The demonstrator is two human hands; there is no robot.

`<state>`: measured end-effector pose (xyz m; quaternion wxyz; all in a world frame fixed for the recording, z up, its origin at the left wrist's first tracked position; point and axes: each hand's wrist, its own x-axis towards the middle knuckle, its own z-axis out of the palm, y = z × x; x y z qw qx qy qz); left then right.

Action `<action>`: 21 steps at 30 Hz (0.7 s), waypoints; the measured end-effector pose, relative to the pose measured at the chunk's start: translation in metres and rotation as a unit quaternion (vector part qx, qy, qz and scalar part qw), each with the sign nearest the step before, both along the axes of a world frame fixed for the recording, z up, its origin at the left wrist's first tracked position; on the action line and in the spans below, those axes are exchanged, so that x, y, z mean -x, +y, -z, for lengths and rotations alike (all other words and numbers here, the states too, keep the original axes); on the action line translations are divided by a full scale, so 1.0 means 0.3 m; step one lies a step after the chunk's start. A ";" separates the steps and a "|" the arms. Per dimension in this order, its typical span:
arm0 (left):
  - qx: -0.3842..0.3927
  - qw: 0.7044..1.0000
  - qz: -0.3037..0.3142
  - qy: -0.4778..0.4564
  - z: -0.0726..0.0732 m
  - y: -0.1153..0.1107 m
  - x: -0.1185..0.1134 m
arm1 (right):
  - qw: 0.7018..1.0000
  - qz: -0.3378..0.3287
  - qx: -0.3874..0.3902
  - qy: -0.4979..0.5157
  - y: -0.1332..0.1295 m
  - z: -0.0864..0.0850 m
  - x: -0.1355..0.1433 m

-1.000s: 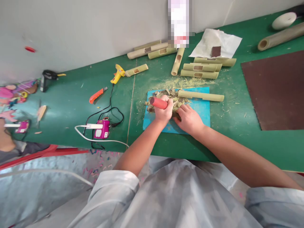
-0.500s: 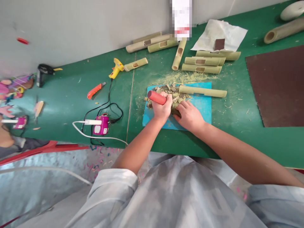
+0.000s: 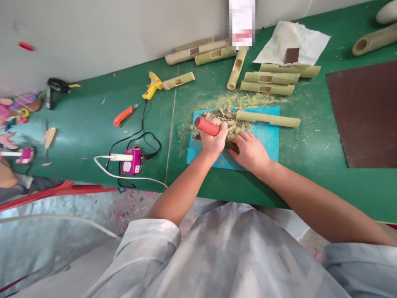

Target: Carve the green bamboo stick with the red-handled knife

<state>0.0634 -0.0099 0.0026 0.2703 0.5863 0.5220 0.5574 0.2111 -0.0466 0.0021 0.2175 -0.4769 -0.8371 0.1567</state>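
My left hand (image 3: pixel 214 138) is wrapped round a red handle (image 3: pixel 206 126); the tool's other end is hidden below the hand. Close beside it, my right hand (image 3: pixel 250 151) has its fingers closed over a dark bamboo piece (image 3: pixel 231 145), mostly covered by the hand. Both hands are over a blue mat (image 3: pixel 266 142). Chips and shavings (image 3: pixel 219 114) lie heaped behind the hands. A pale green bamboo piece (image 3: pixel 269 118) rests across the mat's back right part.
Several bamboo tubes (image 3: pixel 267 88) with cut openings lie behind the mat on the green table (image 3: pixel 297 182). Leftward are a yellow glue gun (image 3: pixel 152 86), an orange cutter (image 3: pixel 125 115) and a purple adapter (image 3: pixel 132 162) with cables. A brown sheet (image 3: pixel 366 116) lies at right.
The view has shifted slightly, so the table items sit a little farther right. Both hands keep nearly the same place and grip on the mat.
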 end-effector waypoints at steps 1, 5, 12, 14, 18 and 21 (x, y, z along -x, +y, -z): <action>-0.002 1.000 0.006 0.002 0.000 0.002 0.000 | 1.000 0.001 0.000 0.002 0.000 0.001 -0.001; -0.008 0.999 0.042 0.013 -0.005 0.016 -0.002 | 1.000 0.004 0.002 0.013 0.001 0.006 -0.004; -0.008 0.998 0.066 -0.008 0.006 0.023 -0.013 | 0.999 0.002 0.013 0.038 0.006 0.011 -0.011; -0.007 0.998 0.061 -0.024 0.011 0.021 -0.009 | 0.999 0.005 0.015 0.043 0.009 0.011 -0.014; -0.005 0.997 0.052 -0.058 0.003 0.031 -0.004 | 0.999 0.012 0.017 0.048 0.012 0.010 -0.021; -0.002 0.995 0.067 -0.076 -0.012 0.035 -0.010 | 0.999 0.013 0.017 0.048 0.011 0.008 -0.022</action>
